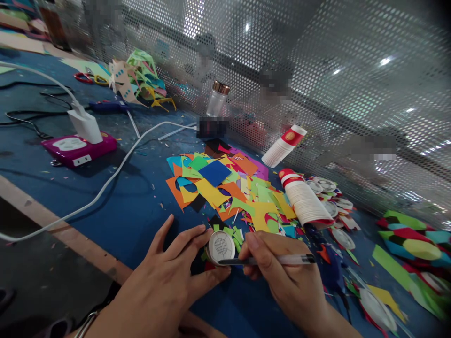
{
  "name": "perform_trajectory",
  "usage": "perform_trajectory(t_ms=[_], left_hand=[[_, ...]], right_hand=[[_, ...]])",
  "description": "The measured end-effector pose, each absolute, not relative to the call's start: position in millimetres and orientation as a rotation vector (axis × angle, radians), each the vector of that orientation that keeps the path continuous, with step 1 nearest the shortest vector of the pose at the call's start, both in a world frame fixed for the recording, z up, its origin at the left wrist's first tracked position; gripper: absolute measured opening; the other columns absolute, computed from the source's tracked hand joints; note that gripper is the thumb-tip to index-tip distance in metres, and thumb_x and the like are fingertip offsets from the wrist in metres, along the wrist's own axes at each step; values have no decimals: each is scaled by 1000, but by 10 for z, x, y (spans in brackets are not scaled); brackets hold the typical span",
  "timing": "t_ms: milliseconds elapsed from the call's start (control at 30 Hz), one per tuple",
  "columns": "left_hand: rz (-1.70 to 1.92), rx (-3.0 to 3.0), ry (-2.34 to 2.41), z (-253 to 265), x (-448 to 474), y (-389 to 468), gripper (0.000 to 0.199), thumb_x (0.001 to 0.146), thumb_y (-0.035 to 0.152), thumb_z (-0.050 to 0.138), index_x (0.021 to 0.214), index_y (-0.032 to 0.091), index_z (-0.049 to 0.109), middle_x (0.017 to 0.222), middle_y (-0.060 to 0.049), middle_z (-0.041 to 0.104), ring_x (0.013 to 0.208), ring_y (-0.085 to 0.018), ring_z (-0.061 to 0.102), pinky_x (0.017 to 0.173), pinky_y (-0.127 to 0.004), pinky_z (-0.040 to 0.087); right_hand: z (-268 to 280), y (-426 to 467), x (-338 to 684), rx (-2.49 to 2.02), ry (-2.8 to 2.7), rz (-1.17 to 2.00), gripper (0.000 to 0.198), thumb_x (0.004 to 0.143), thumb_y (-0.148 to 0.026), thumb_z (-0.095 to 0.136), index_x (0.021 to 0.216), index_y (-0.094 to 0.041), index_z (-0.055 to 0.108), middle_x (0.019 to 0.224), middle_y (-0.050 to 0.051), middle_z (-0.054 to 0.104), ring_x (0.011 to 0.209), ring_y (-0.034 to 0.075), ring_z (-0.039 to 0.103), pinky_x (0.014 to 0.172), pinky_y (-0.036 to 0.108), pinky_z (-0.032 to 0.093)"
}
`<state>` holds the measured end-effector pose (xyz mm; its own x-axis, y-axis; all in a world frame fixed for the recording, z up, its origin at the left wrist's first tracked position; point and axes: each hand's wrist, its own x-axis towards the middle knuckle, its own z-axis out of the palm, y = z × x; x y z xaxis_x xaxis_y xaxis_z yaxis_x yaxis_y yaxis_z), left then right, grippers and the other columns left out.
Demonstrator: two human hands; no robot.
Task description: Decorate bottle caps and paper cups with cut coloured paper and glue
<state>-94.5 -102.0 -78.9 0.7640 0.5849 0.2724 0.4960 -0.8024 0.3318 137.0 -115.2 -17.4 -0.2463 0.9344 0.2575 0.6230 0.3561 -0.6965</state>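
My left hand [168, 276] steadies a small paper cup [222, 241], its thumb and fingers around the sides. The cup's round white base faces up and carries a dark grid of drawn lines. Green paper bits show at its far side; the sides are mostly hidden by my fingers. In my right hand [287, 284] is a pen [298, 259] with a clear barrel and a dark end, its tip touching the lower edge of the white base. Just beyond both hands lies a pile of coloured paper scraps [214, 173].
Stacked paper cups [305, 202] lie right of the scraps, with another stack [282, 148] behind. A glue gun [331, 270] sits near my right hand. On the left are a purple power strip [82, 149], a white cable [116, 173] and scissors [84, 77]. A perforated metal screen [243, 56] borders the table.
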Motion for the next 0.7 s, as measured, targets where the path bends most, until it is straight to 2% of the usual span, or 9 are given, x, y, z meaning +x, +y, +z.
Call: perform_trajectory(t_ms=[200, 467, 700], left_hand=[[482, 2699, 874, -707, -919, -1016, 72, 79, 58, 74, 145, 45, 47, 149, -10, 53, 141, -39, 42, 114, -76, 17], [427, 2703, 861, -701, -913, -1009, 69, 84, 60, 68, 147, 46, 44, 151, -13, 51, 142, -40, 41, 111, -79, 19], [424, 2691, 864, -680, -907, -1016, 68, 83, 63, 67, 146, 45, 47, 150, -14, 51, 143, -41, 40, 111, -78, 18]], right_hand=[[-208, -1134, 1361, -1345, -1853, 584, 35, 104, -30, 49, 78, -19, 71, 59, 0, 67, 49, 11, 64, 48, 22, 49], [-258, -1090, 1336, -1350, -1890, 563, 39, 104, -30, 50, 68, -20, 62, 62, 1, 67, 51, 11, 63, 50, 24, 48], [-275, -1105, 1286, -1331, -1852, 655, 36, 103, -33, 51, 74, -20, 68, 65, 1, 68, 55, 12, 65, 51, 24, 50]])
